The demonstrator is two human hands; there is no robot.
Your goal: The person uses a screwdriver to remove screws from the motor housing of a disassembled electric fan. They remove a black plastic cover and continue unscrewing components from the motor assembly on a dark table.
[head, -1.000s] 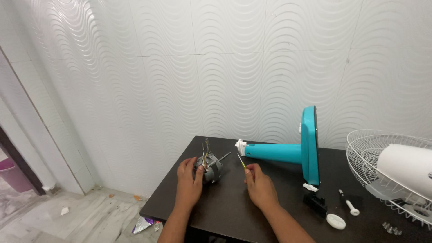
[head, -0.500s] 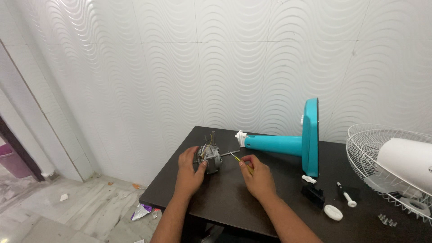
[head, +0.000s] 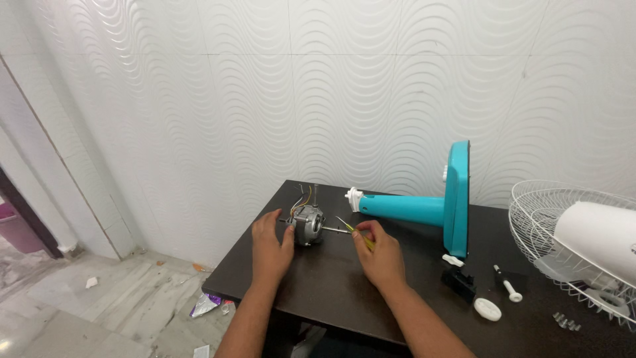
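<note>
Head view, surface: dark table (head: 331, 292) against wavy white wall (head: 331, 86); tiled floor left.
Container: wire fan guard (head: 530, 219), far right, holding white housing (head: 599, 232).
Left hand (head: 270, 244): fingers curled around fan motor (head: 307, 224), table's far-left.
Right hand (head: 379, 254): fingers pinching yellow screwdriver (head: 351, 231).

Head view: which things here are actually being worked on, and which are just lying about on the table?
In use: fan motor, steadied by the left hand; thin yellow-handled tool, pinched in the right hand.

Lying about: teal fan stand, wire fan guard, white cap, black block, white pin.
</note>
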